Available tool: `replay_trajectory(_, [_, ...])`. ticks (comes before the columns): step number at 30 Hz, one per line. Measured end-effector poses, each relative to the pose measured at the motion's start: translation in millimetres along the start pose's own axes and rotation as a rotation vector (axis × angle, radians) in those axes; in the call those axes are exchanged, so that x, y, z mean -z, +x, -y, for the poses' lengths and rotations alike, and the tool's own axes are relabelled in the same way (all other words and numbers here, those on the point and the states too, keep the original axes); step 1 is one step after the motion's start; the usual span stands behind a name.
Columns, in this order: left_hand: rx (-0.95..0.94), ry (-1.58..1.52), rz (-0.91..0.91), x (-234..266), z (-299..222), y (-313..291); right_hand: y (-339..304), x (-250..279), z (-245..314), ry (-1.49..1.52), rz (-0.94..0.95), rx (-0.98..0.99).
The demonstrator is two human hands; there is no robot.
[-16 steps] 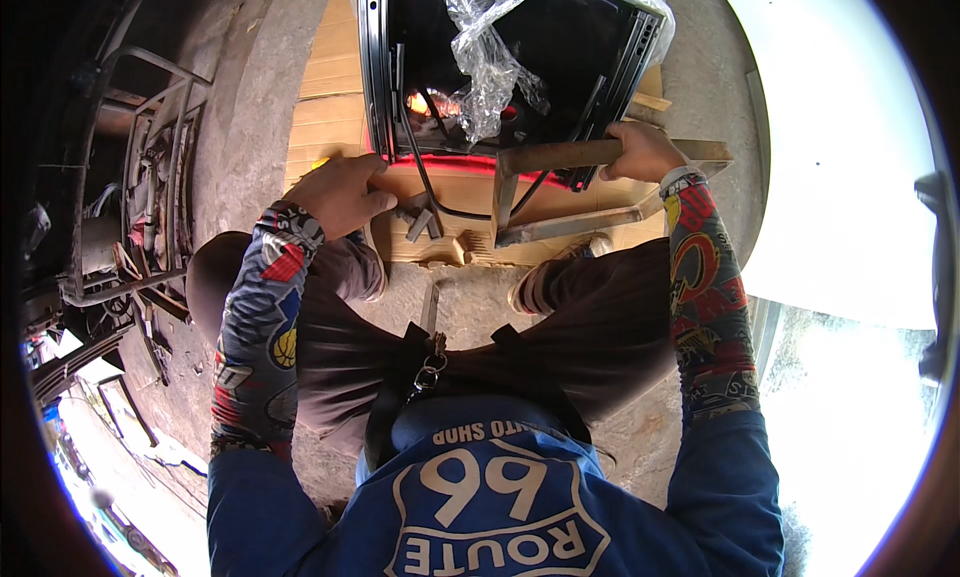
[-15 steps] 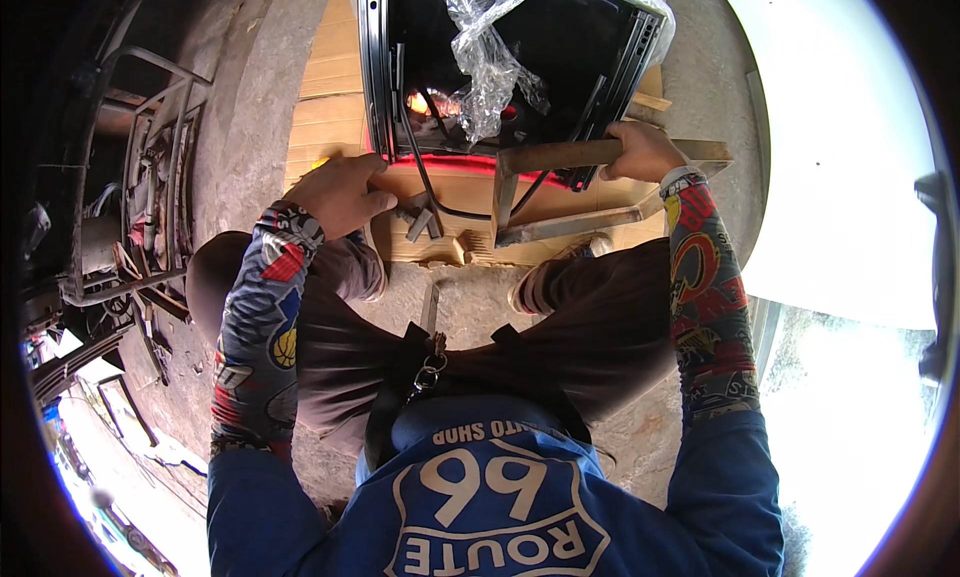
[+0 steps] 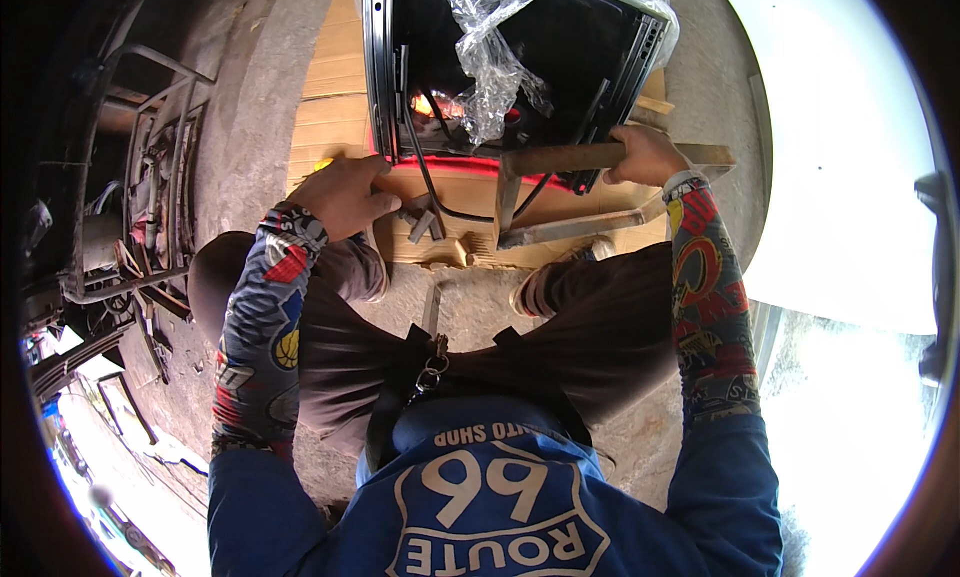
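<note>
Black panel (image 3: 580, 67) is laid just beyond the fingertips, bedded on cardboard (image 3: 325, 127), presumably against scratches. Its near-left corner is apparently touched by the left hand (image 3: 345, 192), grip untellable; a metal frame (image 3: 570, 159) is grasped by the right hand (image 3: 650, 157), seemingly to steady it.

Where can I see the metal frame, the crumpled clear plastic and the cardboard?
Metal frame (image 3: 565, 159): head view, on its upper bar.
Clear plastic (image 3: 488, 72): head view, on its crumpled hanging part.
Cardboard (image 3: 330, 127): head view, on its bare left part.
</note>
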State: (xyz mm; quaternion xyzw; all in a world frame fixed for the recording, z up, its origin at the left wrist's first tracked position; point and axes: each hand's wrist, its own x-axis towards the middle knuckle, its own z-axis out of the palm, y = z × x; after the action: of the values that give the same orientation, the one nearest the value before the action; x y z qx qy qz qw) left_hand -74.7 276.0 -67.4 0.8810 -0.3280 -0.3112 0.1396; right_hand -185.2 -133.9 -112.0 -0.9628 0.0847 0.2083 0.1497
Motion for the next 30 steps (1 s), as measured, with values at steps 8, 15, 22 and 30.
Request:
replay_trajectory(8, [-0.013,0.08,-0.009,-0.1,4.8,1.1,3.7,4.0,1.8,-0.038,0.1,-0.045])
replay_trajectory(15, [0.001,0.027,-0.015,-1.8,4.7,0.5,0.5,2.1,4.5,-0.085,0.032,-0.006])
replay_trajectory(22, [0.002,0.048,-0.013,-2.3,5.1,0.5,1.7,2.4,2.5,-0.042,0.056,-0.027])
replay_trajectory(30, [-0.022,0.054,0.014,1.6,0.4,-0.4,3.1,1.5,0.6,-0.036,0.053,-0.02])
